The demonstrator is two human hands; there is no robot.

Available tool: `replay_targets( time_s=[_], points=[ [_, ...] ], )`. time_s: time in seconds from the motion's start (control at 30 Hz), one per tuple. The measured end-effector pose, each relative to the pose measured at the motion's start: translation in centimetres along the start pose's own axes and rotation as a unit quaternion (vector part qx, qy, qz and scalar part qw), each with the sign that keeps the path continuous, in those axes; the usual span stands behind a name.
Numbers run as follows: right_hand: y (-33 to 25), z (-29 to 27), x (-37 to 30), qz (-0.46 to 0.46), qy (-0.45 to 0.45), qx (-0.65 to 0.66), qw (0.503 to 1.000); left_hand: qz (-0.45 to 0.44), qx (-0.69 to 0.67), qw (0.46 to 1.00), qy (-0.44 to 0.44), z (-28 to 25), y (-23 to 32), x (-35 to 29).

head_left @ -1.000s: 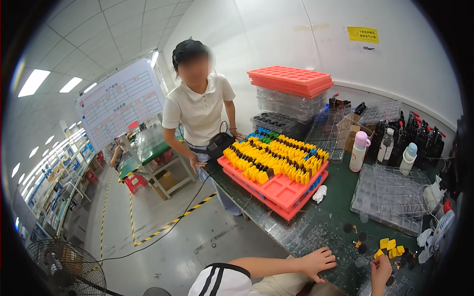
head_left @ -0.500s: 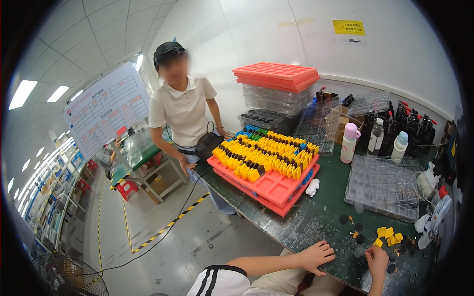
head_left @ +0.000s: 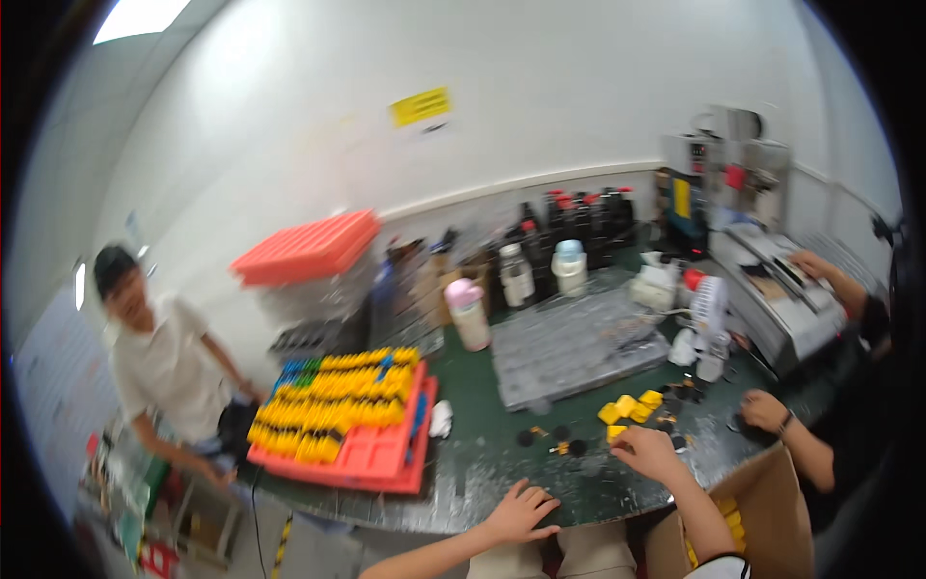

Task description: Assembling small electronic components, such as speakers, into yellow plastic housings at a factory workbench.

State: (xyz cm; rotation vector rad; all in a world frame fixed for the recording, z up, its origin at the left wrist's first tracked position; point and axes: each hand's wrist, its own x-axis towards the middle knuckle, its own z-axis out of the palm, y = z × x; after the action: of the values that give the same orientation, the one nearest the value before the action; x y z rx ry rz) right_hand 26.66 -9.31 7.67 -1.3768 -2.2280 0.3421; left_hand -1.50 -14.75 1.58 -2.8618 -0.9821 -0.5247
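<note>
Left hand lies wide open, fingers spread over the near edge of the worn dark-green tabletop, gripping nothing! Over to the right hand: fingers bent together, tips at a small yellow squarish piece; whether it's pinched, can't tell. Twelve o'clock from there, clustered yellow square pieces; nine o'clock, a flat round black disc; eleven, a greyish see-through plastic tray.

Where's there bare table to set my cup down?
The green tabletop looks bare between the white wad and the black discs, just beyond your left hand. It's crowded around your right hand, with yellow pieces and discs.
</note>
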Motion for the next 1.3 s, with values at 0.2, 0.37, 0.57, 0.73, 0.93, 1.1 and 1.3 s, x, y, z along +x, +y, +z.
replay_targets(
  time_s=[0.2, 0.37, 0.57, 0.73, 0.93, 1.1, 1.3],
  points=[
    [-2.5, -3.0, -3.7, -0.019, 0.088, 0.001, 0.996, -0.085, -0.023, 0.963, 0.255, -7.6, 1.4, 4.4],
    [-2.4, -2.7, -5.5, -0.037, 0.033, -0.09, 0.995, -0.123, -0.102, 0.944, 0.29, -4.6, 3.8, 6.2],
    [6.0, -6.4, -7.6, 0.306, -0.105, -0.119, 0.939, -0.054, -0.123, 0.982, 0.133, 0.0, 3.7, 6.1],
    [15.9, -7.7, -11.0, 0.395, 0.089, -0.166, 0.899, -0.133, -0.23, 0.956, 0.121, 2.0, 4.6, 4.8],
    [15.7, -4.9, -6.6, 0.474, 0.025, -0.194, 0.859, -0.197, -0.291, 0.927, 0.129, 3.0, 5.2, 4.1],
    [14.7, -5.1, -6.1, 0.458, 0.047, -0.174, 0.87, -0.249, -0.396, 0.876, 0.12, 2.8, 5.9, 4.9],
    [-1.4, -1.3, -2.0, 0.076, -0.045, 0.048, 0.995, -0.336, -0.829, 0.444, 0.054, 3.2, 5.6, 7.9]
  ],
)
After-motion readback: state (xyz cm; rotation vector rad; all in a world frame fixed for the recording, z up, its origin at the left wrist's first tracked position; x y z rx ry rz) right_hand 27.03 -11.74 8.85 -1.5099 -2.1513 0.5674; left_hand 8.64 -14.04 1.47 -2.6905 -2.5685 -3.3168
